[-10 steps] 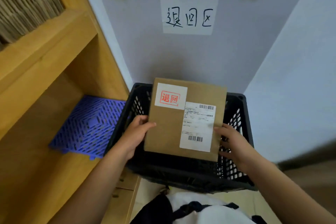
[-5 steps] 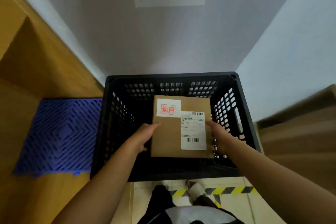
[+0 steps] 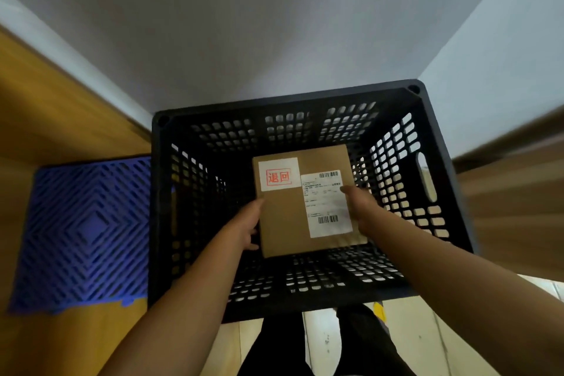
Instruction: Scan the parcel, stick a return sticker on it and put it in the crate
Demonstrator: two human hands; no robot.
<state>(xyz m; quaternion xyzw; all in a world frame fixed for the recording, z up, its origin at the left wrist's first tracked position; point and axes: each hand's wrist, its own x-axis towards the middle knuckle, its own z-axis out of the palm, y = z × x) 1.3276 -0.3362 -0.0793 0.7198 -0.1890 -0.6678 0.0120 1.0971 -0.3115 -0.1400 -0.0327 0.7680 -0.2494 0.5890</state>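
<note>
Taking the crate [image 3: 308,101] as my landmark: to its left a blue grid mat [image 3: 82,232] lies flat on a wooden shelf [image 3: 42,119], its right edge running behind the crate's left wall, so I cannot tell where it ends. Both my forearms reach in over the crate's near rim.

My left hand [image 3: 245,230] grips the left edge of the parcel [image 3: 285,223]; my thumb lies along that edge, and the other fingers are tucked under the cardboard, out of sight. The parcel is a flat brown box, face up and slightly turned, held inside the crate below its rim. I cannot tell whether its underside already touches the crate floor.

On the parcel's upper left is the return sticker [image 3: 278,174], white with red characters in a red frame. Beside it sits the shipping label [image 3: 327,204] with two barcodes; its small print is too blurred to read.

My right hand [image 3: 361,207] clamps the parcel's right edge, thumb on top covering part of the label's right margin, the remaining fingers hidden beneath.

Below the crate, my dark trouser legs stand on a pale tiled floor [image 3: 427,339], cut off by the frame.
</note>
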